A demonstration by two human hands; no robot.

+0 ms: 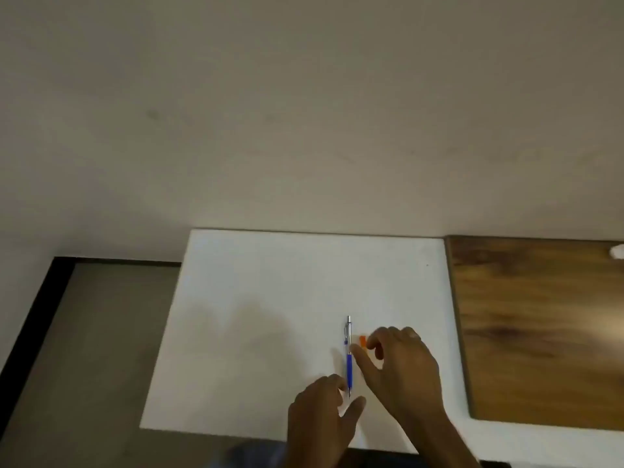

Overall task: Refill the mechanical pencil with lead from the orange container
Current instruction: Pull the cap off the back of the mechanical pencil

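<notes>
Both of my hands are low over the white board (pixel 270 298), nearest to me. My left hand (pixel 320 413) has its thumb and forefinger spread apart around the tip end of the mechanical pencil (pixel 348 354), and I cannot tell whether either finger is touching it yet; nothing is pinched. My right hand (pixel 401 366) sits just beside the pencil on the right, thumb and forefinger curled toward each other over the orange container (pixel 362 341), with a gap between them; whether they have closed on it is hidden by my own fingers.

What worries me first is the pencil: it is round and lies free on a smooth board, so a clumsy nudge from my left thumb could roll it away or into the container. My right hand is crowding the barrel too, and reaching for the container could knock the pencil sideways. The container looks small and mostly covered, so I could grip it badly and drop it, and if it opens carelessly the thin leads could spill and snap.

Further out, the pencil lies pointing straight away from me, blue along the lower barrel, silvery at the far end with a clip. Only a small orange patch of the container shows, touching or just right of the pencil's middle. Beyond to the right lies a wooden surface (pixel 540 332), well apart from all this
</notes>
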